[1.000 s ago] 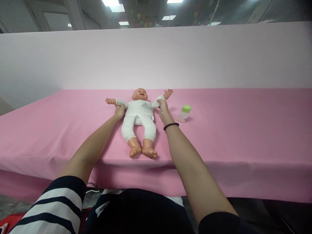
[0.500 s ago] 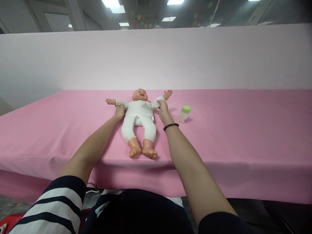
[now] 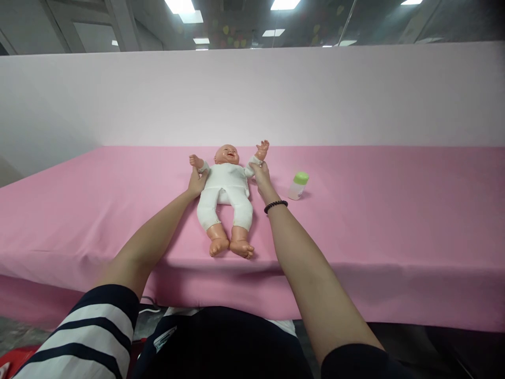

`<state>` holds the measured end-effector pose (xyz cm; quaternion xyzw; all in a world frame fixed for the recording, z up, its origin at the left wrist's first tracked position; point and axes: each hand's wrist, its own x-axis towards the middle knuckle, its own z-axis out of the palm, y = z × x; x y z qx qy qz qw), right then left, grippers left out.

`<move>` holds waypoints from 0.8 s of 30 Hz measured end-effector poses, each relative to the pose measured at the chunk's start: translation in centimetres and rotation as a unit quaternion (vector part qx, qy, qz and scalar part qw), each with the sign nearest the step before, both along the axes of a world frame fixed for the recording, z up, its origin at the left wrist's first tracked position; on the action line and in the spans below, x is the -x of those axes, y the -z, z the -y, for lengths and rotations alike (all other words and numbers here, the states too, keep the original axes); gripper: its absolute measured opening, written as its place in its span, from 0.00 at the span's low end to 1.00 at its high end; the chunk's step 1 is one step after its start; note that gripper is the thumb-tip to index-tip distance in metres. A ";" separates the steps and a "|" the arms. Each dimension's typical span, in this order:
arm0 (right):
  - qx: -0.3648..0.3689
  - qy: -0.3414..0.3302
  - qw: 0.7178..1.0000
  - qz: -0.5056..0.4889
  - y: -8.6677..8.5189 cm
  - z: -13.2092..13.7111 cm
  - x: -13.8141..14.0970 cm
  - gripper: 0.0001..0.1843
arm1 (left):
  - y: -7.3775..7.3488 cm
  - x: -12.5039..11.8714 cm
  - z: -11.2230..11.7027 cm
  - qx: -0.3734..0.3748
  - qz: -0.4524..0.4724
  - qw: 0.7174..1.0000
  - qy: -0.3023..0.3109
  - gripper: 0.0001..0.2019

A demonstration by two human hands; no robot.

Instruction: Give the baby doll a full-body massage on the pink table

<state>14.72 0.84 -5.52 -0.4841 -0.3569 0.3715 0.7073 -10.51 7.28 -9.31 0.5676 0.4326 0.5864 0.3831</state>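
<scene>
Doll point(image 3: 225, 192) laid face-up on pink table point(image 3: 394, 210), each sleeved arm gripped and raised by left hand point(image 3: 196, 181) and right hand point(image 3: 261, 178), fingers closed around them, green-capped bottle point(image 3: 298, 185) stood near right.

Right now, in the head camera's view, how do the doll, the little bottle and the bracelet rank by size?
1. doll, clearly largest.
2. bottle.
3. bracelet, thin band; it looks about as wide as the bottle is tall and sits slightly nearer, so these two are unsure.

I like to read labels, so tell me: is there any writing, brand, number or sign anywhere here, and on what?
No text can be read.
Small bottle with the green cap: no label legible.
White patch on the dark clothing at the bottom edge: a mark may be there, too small and blurred to read.
Doll in its white suit and the pink cloth: no writing.
</scene>
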 end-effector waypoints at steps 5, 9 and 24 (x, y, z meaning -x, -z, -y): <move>-0.031 -0.044 0.997 0.062 0.3 0.0 0.2 0.18 | -0.8 -0.2 0.8 -0.018 -0.084 0.996 0.021 0.24; -0.059 -0.088 0.989 0.104 0.2 0.3 0.5 0.19 | -0.9 -0.1 0.8 -0.022 -0.067 0.997 0.022 0.25; -0.006 -0.012 0.999 -0.047 0.5 -1.0 -0.3 0.18 | 0.8 0.3 -2.1 0.079 0.061 0.995 0.021 0.28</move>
